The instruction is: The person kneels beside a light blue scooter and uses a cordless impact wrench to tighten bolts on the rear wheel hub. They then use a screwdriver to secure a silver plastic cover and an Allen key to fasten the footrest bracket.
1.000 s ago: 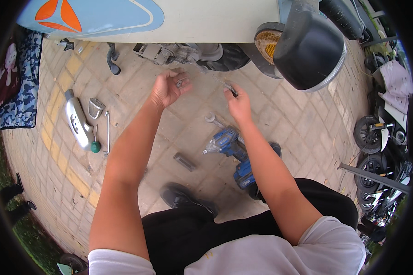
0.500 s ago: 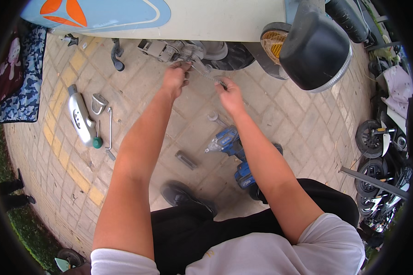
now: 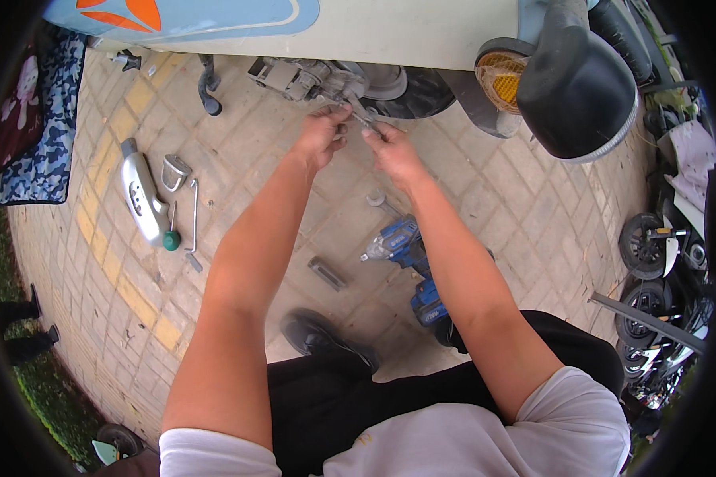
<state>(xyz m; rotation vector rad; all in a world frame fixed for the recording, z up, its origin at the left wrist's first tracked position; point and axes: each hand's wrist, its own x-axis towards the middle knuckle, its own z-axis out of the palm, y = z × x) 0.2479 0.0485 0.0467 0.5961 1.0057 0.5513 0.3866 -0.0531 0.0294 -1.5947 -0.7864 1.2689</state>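
Observation:
My left hand (image 3: 330, 135) is closed at the dirty grey mechanism (image 3: 298, 79) under the scooter's pale body (image 3: 390, 32), fingertips on a thin metal piece. My right hand (image 3: 386, 147), just right of it, pinches a narrow dark rod-like piece (image 3: 366, 121) reaching toward that mechanism; its exact shape is unclear. Below lie a wrench (image 3: 378, 199), a blue cordless power tool (image 3: 398, 242) and a grey metal bar (image 3: 326, 273). At left lie a silver cover (image 3: 143, 199), a silver bracket (image 3: 175, 172), a green-handled screwdriver (image 3: 171, 240) and a long metal tool (image 3: 195, 215).
A black rounded part with a yellow reflector (image 3: 507, 86) overhangs at upper right. Several parked two-wheelers (image 3: 644, 246) and a metal bar (image 3: 644, 318) stand at right. A camouflage cloth (image 3: 48, 135) is at upper left, another person's dark legs (image 3: 32, 342) at lower left.
Both hands have moved up toward the mechanism and closer together, the piece in my right hand now reaching it. The left fingers have closed in at the mechanism.

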